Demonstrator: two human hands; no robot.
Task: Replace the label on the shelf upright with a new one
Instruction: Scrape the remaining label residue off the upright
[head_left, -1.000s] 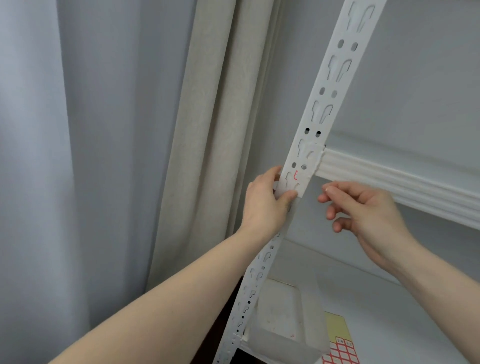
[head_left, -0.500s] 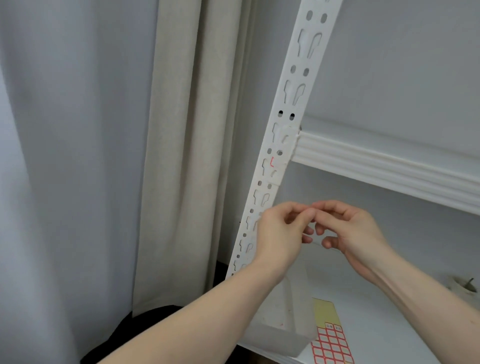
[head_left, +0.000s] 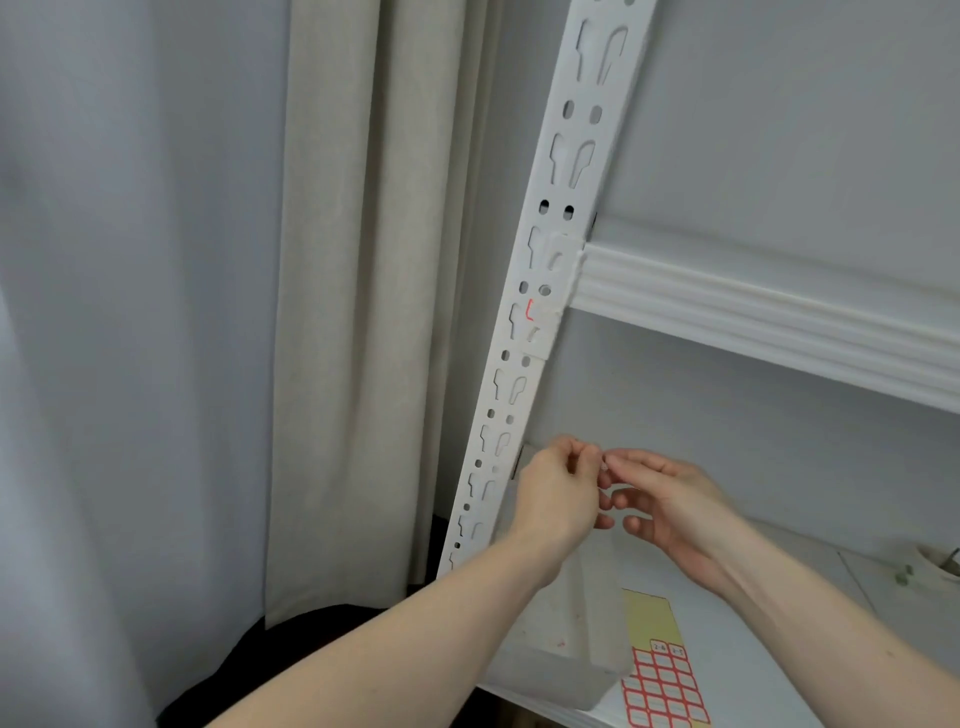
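Both hands met right of the shelf upright (head_left: 524, 364): left hand (head_left: 558, 499) and right hand (head_left: 670, 506) pinched something tiny, unidentifiable. A label (head_left: 540, 317) stuck above; adhesive could cling to fingertips.

A red mark shaped like a capital "L" stands on the white label (head_left: 540, 317) stuck to the shelf upright (head_left: 569, 208), in the middle of the frame. At the lower right, the sheet of red-bordered stickers (head_left: 662, 686) lying on the shelf board (head_left: 779, 649) has two small written codes in its top row; they look like "2-4" and "2-5", but are too small to read surely.
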